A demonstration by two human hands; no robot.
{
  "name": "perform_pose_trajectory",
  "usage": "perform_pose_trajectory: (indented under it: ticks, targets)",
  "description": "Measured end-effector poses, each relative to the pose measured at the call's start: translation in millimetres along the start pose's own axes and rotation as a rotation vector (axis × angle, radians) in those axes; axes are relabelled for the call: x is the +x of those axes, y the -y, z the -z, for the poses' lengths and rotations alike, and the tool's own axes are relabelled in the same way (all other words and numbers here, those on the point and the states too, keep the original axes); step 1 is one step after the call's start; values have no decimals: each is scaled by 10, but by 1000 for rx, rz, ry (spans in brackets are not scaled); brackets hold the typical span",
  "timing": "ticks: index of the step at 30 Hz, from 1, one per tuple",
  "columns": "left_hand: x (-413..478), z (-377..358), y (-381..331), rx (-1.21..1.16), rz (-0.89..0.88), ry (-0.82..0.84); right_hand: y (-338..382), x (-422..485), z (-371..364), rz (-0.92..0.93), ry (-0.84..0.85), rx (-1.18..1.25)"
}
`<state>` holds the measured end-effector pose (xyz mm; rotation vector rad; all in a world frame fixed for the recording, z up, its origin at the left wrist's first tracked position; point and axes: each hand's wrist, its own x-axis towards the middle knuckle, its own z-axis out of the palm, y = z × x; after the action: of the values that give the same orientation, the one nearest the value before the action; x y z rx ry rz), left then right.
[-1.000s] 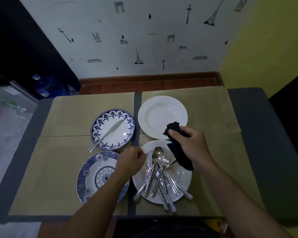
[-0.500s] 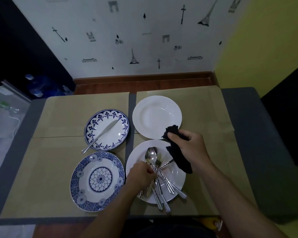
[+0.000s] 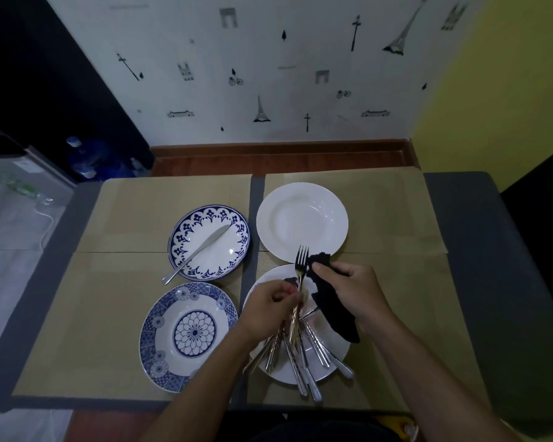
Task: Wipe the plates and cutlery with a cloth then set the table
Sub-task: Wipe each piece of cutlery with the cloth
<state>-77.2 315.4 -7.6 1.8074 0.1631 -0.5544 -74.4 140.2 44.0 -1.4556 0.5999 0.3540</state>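
One fork rises above the cutlery pile on the near-right white plate, tines pointing far. The left hand pinches its handle. Just beside it the right hand clutches the black cloth, probably ready to wipe. A knife, presumably done, lies on the far-left patterned plate.

Dim, bluish light falling from overhead. Soft glare glinting on plain white round plate. Wide-angle lens bowing dark grey desk edges outward. Corners darkening into near-black. Centre looking reasonably sharp.
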Motion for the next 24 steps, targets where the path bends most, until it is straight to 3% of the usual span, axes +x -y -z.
perform_pose_trajectory:
  ticks: [6,15,24]
  targets:
    - [-3,-3,-338,-180,-81,62,5,-14,-48,-39,80,52]
    - [-51,8,-519,-175,-78,171,166,148,-22,133,-184,98]
    - [-96,46,-556,-124,-92,183,252,192,51,132,-188,129]
